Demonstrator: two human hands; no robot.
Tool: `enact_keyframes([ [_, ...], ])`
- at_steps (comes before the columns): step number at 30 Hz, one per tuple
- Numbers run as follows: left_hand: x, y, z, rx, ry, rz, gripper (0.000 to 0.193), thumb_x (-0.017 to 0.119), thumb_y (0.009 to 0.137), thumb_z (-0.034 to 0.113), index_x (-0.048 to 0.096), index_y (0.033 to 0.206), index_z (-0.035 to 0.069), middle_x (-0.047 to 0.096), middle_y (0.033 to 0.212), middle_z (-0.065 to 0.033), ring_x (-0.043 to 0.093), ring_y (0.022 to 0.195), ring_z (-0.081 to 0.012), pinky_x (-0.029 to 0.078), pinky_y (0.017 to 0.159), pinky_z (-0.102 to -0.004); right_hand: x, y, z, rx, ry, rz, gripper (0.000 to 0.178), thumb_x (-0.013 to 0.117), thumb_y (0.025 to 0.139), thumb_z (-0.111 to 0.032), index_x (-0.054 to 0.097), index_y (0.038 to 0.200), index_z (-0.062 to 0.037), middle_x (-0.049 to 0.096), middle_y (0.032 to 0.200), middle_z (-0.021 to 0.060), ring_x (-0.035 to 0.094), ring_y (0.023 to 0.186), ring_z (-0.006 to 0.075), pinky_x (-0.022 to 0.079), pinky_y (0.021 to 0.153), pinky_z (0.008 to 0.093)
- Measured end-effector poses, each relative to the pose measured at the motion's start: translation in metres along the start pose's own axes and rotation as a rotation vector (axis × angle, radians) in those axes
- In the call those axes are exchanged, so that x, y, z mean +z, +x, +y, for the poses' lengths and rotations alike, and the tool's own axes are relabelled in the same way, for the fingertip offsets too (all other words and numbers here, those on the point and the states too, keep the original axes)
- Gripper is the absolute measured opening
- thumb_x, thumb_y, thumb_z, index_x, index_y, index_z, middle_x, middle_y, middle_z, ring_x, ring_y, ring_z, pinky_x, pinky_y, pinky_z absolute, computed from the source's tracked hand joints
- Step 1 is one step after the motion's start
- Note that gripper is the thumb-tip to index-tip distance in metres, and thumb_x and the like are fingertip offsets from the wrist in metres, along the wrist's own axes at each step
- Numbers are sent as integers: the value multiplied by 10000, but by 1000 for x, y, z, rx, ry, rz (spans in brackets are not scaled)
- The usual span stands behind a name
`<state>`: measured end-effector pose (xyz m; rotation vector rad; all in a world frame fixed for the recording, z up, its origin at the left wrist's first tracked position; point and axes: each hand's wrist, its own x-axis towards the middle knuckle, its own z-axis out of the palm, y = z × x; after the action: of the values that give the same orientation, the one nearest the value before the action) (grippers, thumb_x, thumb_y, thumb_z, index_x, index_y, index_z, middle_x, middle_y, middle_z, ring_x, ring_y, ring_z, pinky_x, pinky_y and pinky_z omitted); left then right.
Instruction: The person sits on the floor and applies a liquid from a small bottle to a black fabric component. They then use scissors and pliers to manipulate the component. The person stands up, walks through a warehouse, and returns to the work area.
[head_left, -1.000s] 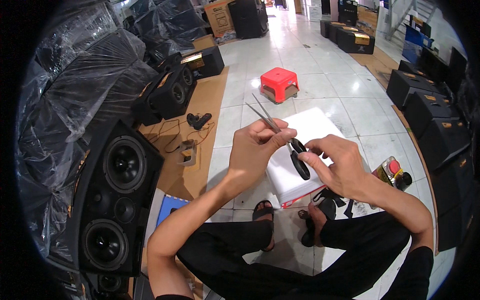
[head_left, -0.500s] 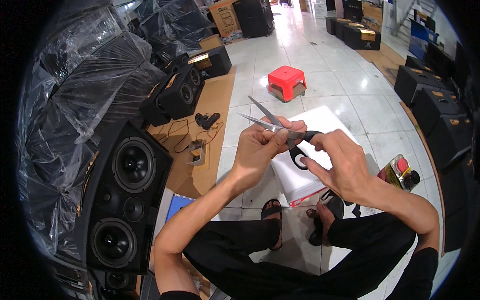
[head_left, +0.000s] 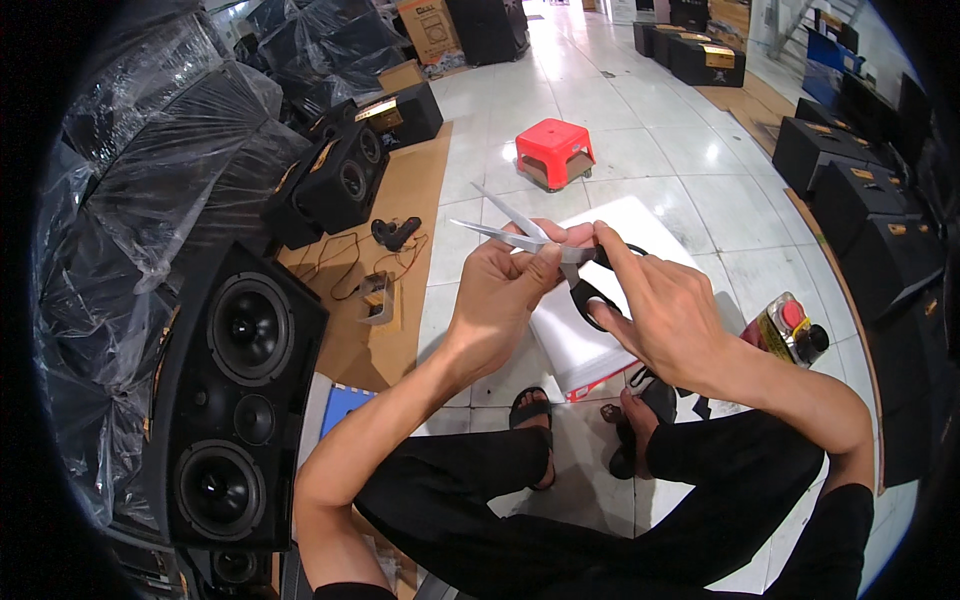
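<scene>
Pointing toward the far left, a pair of scissors (head_left: 497, 233) has its blades spread a little apart. My left hand (head_left: 490, 310) pinches the metal near the pivot between thumb and fingers. On the black handles is my right hand (head_left: 675, 325), its thumb at the lower loop and its index finger stretched toward the pivot. Whether something small lies under the left fingertips is hidden. Below the hands sits a white, smooth-topped block or stack of sheets (head_left: 565, 350), with a red edge showing at its near corner.
Ahead stands a red plastic stool (head_left: 553, 142). A large black loudspeaker (head_left: 300, 335) leans close on my left, beside brown cardboard (head_left: 395, 335) bearing a black power tool (head_left: 396, 233) and a small plastic box (head_left: 377, 300). To my right are metal cans (head_left: 785, 325) and black cabinets (head_left: 865, 210).
My right index finger has straightened from the handle toward the pivot. The whole scene has shifted slightly left and up in view. The left hand keeps its pinch on the scissors.
</scene>
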<state>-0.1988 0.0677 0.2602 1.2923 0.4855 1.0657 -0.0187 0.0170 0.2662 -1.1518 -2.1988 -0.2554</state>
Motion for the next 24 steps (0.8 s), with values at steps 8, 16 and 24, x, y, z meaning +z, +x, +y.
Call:
enact_keyframes([
  [8, -2, -1, -6, -62, 225, 39, 409, 602, 827, 152, 463, 1165, -30, 553, 1141, -134, 541, 1001, -173, 402, 934, -314, 8, -3, 11, 42, 64, 43, 419, 610, 742, -79, 443, 1113, 23, 568, 644, 133, 573, 541, 280, 433, 469, 374],
  [16, -4, -2, -3, -130, 247, -42, 408, 636, 802, 153, 479, 1132, -27, 572, 1094, -117, 536, 997, -169, 413, 920, -312, 4, 1, 12, 105, 75, 67, 313, 591, 758, -71, 452, 1030, -9, 573, 676, 132, 579, 581, 294, 429, 472, 382],
  [24, -5, -1, -10, -134, 192, 1, 417, 623, 813, 139, 462, 1150, -48, 561, 1087, -156, 543, 989, -184, 474, 833, -325, 4, 2, 14, 147, 47, 62, 366, 605, 760, -145, 437, 1047, 9, 579, 745, 162, 587, 641, 317, 445, 525, 405],
])
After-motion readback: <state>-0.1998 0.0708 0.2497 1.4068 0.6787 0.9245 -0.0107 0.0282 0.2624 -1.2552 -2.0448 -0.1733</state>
